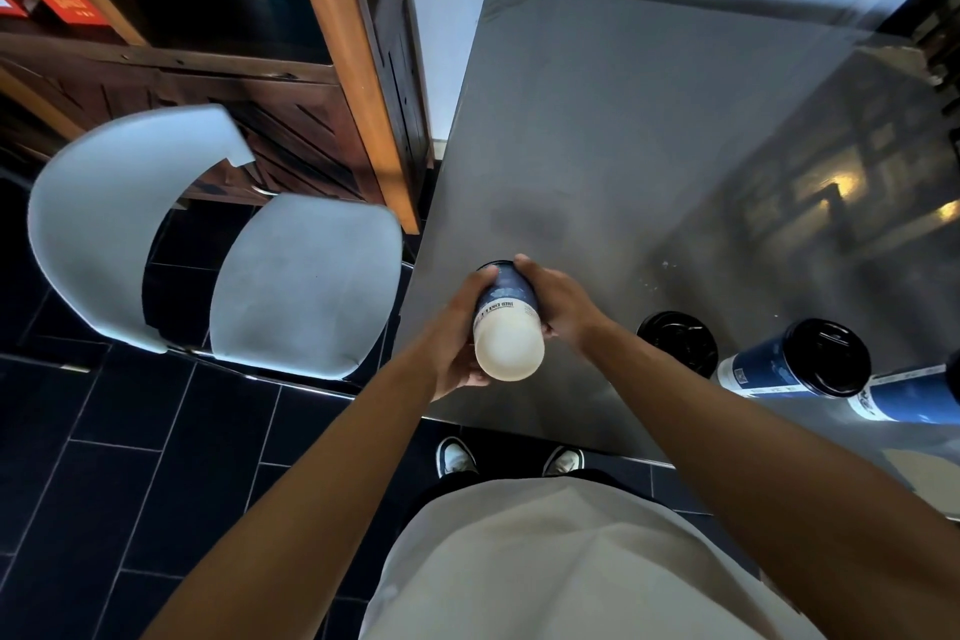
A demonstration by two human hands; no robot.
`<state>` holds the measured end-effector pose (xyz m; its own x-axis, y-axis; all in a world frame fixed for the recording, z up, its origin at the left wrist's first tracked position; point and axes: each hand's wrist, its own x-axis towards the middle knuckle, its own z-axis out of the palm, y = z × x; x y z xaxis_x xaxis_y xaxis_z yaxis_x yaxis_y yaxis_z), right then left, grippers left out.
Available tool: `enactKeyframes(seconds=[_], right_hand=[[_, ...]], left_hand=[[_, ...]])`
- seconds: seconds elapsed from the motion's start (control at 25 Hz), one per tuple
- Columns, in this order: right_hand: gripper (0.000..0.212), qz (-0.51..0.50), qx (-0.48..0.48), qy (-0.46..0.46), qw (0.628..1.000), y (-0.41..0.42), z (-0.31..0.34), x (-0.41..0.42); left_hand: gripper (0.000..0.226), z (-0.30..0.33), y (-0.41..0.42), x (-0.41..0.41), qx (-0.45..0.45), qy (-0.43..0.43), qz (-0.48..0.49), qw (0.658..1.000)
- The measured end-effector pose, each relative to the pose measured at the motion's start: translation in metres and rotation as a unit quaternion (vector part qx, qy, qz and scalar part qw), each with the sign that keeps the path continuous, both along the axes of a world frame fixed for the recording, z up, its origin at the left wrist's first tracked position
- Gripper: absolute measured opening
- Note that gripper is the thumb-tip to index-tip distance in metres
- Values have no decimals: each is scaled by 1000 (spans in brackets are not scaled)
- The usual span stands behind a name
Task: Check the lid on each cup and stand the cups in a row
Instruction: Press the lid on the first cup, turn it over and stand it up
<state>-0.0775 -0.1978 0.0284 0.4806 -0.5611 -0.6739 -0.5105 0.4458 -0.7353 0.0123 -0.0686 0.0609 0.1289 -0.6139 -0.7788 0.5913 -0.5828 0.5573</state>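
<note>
Both hands grip one blue paper cup [506, 307] above the near table [597, 146] edge: left hand [460, 343] wraps its side, right hand [558, 299] the other. Its pale base faces the camera. Right of the hands stand three black-lidded cups [678, 340], [795, 364], [914, 400].

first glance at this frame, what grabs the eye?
The blue paper cup at centre, gripped by the left hand and right hand, white base toward the camera. To its right, three black-lidded cups sit along the steel table's near edge; a pale blue chair stands left.
</note>
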Motion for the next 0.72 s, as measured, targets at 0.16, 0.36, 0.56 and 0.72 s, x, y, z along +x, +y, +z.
enactKeyframes(seconds=[0.16,0.36,0.56,0.72], right_hand=[[40,-69,31,-18,997,0,0,5],[60,-120,83,-46,988,7,-3,9],[56,-108,87,-59,989,8,4,11],[59,-85,67,-57,992,4,1,8]], left_hand=[[49,0,-4,1,-53,101,106,988],[51,-1,-2,-5,-122,174,172,962],[54,0,-6,-4,-112,156,164,968],[76,2,-4,-2,-35,57,90,994]])
